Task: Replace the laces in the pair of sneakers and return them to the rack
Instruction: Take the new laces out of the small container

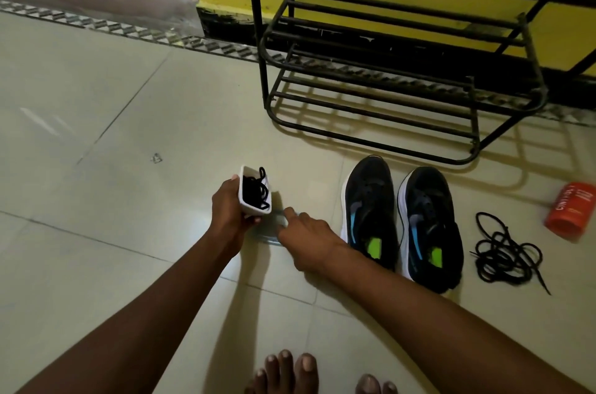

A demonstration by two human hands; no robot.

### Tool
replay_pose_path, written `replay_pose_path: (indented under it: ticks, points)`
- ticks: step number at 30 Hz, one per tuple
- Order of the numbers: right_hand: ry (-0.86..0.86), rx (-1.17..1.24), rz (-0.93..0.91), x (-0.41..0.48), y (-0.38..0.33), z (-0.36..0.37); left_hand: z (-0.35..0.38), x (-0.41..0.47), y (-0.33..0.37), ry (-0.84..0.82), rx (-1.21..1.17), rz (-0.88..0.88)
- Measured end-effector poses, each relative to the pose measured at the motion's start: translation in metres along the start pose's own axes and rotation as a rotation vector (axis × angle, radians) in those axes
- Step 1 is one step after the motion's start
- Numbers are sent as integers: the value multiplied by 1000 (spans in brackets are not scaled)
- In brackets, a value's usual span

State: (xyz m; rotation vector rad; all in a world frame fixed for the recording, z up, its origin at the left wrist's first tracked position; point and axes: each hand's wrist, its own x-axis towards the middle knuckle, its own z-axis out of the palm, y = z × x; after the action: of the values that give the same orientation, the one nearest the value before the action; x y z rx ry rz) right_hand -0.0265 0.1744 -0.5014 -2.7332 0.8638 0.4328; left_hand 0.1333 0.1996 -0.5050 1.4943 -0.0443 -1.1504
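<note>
Two black sneakers with white soles stand side by side on the floor, the left one [369,213] and the right one [430,226], both without laces. My left hand [227,211] grips a small white box [256,190] with a black lace bundled inside. My right hand [306,234] rests on a clear plastic lid [269,231] on the floor, its index finger stretched out; whether it pinches the lid I cannot tell. A loose tangle of black laces [504,251] lies to the right of the sneakers. The black metal rack [380,77] stands behind them.
An orange tube-shaped container [569,211] lies on the floor at the far right. A yellow wall with a dark skirting is behind the rack. A metal floor strip [129,27] runs along the back left. My bare toes [290,372] show at the bottom.
</note>
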Motion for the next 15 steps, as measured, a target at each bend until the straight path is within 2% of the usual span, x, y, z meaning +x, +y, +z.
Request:
replay_pose_path:
  ticks: [3,7,11,15]
  points:
    - [29,134,42,-3,8,-15,2,-2,2,-9,46,23]
    - [380,393,107,2,31,-33,8,-8,5,-67,159,56]
    - [318,439,-23,16,45,-38,16,-18,4,-244,241,80]
    - [403,396,-16,18,48,-40,26,-26,9,-321,252,59]
